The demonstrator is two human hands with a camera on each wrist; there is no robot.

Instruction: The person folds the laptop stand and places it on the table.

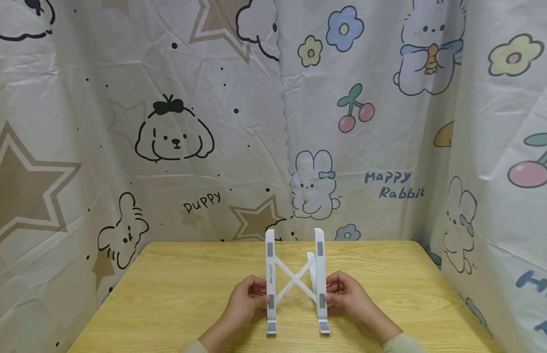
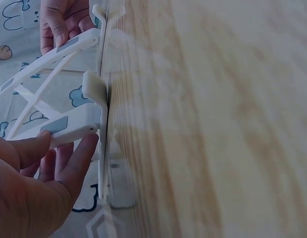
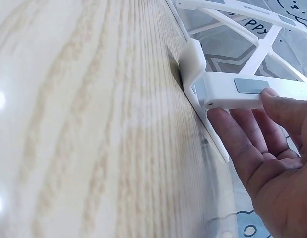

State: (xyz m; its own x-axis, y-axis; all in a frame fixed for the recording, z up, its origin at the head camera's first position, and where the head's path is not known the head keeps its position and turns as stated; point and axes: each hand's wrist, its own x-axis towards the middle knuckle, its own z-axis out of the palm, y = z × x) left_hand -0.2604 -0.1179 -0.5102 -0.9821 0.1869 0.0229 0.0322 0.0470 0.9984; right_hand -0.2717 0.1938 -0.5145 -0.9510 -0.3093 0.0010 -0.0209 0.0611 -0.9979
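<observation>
A white folding laptop stand stands unfolded on the table, its two side arms tilted up and joined by an X-shaped brace. Grey pads sit along the arms, and small lips turn up at the front ends. My left hand pinches the left arm near its lower end, thumb on a grey pad and fingers underneath. On the other side my right hand grips the right arm the same way, its thumb at the edge of a grey pad. The stand's feet rest on the wood in both wrist views.
The light wood table reaches back to a printed cloth curtain with puppies, rabbits and flowers. More of this cloth hangs along the left and right sides of the table.
</observation>
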